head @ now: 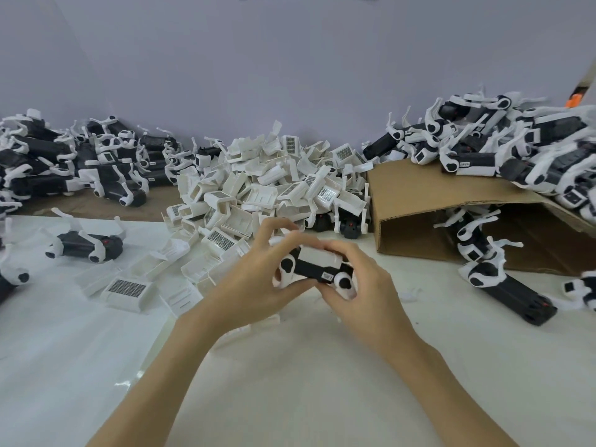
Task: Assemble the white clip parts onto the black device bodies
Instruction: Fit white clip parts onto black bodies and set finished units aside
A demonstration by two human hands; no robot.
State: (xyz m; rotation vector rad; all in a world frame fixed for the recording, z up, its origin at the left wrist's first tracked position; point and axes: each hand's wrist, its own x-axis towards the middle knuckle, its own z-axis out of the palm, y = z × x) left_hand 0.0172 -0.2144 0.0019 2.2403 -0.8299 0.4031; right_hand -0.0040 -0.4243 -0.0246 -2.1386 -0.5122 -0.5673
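both hands gripping one black device body [314,269], left hand [258,279] and right hand [364,285] curled round its ends, white clip part [319,254] on top, clip pile [274,188] just beyond

Both forearms rise from the bottom edge and meet at frame center. The left hand [254,279] and right hand [364,285] face each other, fingers curled in a shared grip.

It was a small assembly workshop, piecework done by hand. A white table [96,366] against a bare wall [290,59] carried bulk stock: a heap of white clips [267,185] in the middle, piles of devices [64,159] left and right, and an open cardboard box [429,195] under the right pile.
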